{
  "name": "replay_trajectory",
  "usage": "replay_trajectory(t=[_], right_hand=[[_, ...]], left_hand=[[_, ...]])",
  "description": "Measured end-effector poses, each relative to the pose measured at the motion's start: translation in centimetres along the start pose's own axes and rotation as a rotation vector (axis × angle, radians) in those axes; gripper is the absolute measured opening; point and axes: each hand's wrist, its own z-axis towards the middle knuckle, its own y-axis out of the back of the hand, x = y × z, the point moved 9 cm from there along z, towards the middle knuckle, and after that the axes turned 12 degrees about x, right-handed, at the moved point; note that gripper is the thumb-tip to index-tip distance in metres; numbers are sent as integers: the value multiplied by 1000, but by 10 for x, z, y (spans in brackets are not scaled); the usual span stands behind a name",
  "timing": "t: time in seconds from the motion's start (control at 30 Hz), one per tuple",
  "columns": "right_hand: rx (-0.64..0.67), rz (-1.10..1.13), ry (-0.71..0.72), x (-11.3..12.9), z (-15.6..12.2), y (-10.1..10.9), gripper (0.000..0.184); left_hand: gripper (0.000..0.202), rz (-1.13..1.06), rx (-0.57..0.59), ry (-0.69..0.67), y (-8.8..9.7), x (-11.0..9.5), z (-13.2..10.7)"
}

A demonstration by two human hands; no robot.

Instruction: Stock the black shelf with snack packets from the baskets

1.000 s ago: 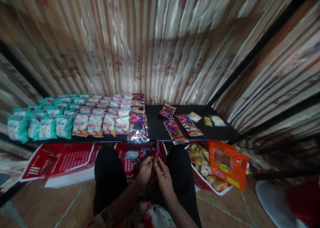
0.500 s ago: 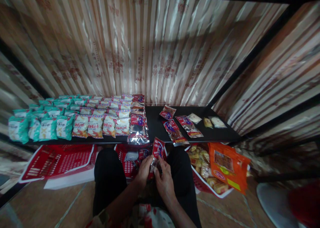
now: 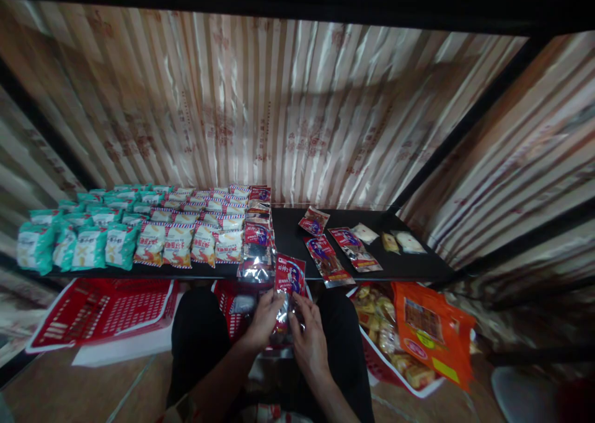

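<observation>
Between my knees, my left hand (image 3: 266,316) and my right hand (image 3: 307,330) both grip a red and silver snack packet (image 3: 290,273), one at each side, its printed top pointing toward the shelf. My fingers cover its lower part. Beneath my hands sits a red basket (image 3: 222,294) with a few packets inside, partly hidden. On the black shelf (image 3: 290,225) ahead, similar red packets (image 3: 258,232) lie overlapped in a column. Three more red packets (image 3: 326,259) lie loosely to the right of it.
Rows of white snack bags (image 3: 178,243) and teal bags (image 3: 88,246) fill the shelf's left. Small pale packets (image 3: 409,242) lie at its right. Below are a tilted red basket (image 3: 105,308) and a basket of yellow-wrapped snacks (image 3: 379,308) with an orange bag (image 3: 430,330). Black posts (image 3: 469,126) frame the shelf.
The packet in my hands now faces up more fully and sits slightly farther left, with more of its front showing. The view has tilted up, so the shelf appears lower.
</observation>
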Motion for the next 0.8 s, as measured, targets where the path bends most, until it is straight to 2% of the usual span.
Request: replay_trajectory(t=[0.13, 0.27, 0.37, 0.57, 0.7, 0.8], right_hand=[[-73, -2, -1, 1, 12, 10, 47], [-128, 48, -30, -10, 28, 17, 57], [-90, 184, -116, -22, 41, 16, 62], [78, 586, -222, -24, 66, -1, 64], [79, 643, -263, -21, 80, -2, 61], [84, 654, -234, -15, 93, -2, 56]], left_hand=[[47, -6, -22, 39, 6, -9, 6], [56, -71, -101, 120, 20, -7, 12], [59, -71, -148, 138, 28, -11, 18], [45, -77, -103, 74, 26, -35, 34], [40, -67, -131, 73, 29, -47, 43], [37, -50, -155, 80, 32, -53, 52]])
